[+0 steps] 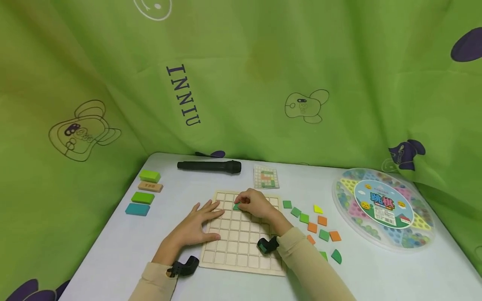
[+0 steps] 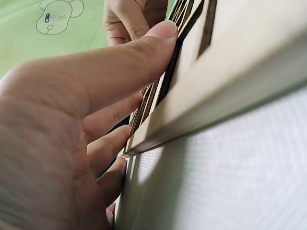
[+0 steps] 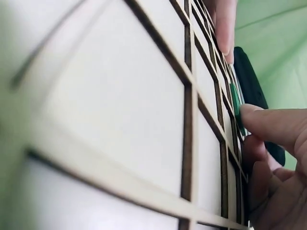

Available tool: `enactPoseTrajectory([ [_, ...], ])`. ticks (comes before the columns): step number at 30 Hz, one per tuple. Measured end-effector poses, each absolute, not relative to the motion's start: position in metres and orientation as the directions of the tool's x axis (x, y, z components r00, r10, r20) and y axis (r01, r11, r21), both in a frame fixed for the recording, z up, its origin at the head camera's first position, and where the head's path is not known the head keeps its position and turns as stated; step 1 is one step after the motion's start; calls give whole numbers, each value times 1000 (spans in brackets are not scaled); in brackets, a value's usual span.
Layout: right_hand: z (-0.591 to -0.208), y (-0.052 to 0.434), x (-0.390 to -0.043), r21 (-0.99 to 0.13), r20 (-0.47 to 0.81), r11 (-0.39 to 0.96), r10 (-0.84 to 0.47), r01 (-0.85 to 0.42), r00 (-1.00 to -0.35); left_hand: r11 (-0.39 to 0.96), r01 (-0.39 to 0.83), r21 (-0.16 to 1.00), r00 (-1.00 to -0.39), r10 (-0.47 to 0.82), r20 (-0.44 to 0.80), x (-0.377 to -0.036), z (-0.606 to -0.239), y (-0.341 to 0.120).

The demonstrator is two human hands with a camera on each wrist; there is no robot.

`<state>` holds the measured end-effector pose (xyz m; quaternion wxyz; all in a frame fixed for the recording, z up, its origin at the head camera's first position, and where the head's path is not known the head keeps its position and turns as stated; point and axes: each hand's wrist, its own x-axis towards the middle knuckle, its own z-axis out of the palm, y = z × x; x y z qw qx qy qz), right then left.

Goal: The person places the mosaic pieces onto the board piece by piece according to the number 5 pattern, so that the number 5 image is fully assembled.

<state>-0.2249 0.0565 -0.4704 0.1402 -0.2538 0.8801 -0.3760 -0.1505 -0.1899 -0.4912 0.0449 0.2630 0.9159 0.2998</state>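
A wooden grid board (image 1: 232,259) lies on the white table. Near its upper part my right hand (image 1: 256,203) pinches a green tile (image 1: 236,206) between thumb and fingers. In the right wrist view the green tile (image 3: 236,103) is at the grid, under the thumb tip; whether it sits inside a cell I cannot tell. My left hand (image 1: 197,225) rests spread along the board's left edge, fingers fairly straight. The left wrist view shows its thumb (image 2: 129,62) on the board's frame, the other fingers against the side.
Loose green, orange and yellow tiles (image 1: 324,235) lie right of the board. A pattern card (image 1: 265,177) and a black microphone (image 1: 208,166) are behind it. Several blocks (image 1: 142,197) line the left side. A round board-game box (image 1: 384,209) stands at the right.
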Motion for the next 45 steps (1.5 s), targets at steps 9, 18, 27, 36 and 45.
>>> enactPoseTrajectory([
  [9,-470,73,-218,-802,-12,510,-534,-311,-845,698,442,564,-871,485,82,-143,-499,-197],
  [18,-451,155,-176,-770,127,557,-344,-311,-930,697,461,549,-867,487,109,-145,-493,-202],
  [27,-469,242,-144,-684,73,721,-82,-110,-994,693,471,546,-861,497,113,-143,-491,-208],
  [36,-475,265,-144,-586,67,800,-111,-129,-992,679,448,581,-871,479,110,-139,-496,-201],
  [45,-473,277,-143,-627,20,778,-35,-40,-999,666,495,558,-849,507,148,-150,-494,-188],
])
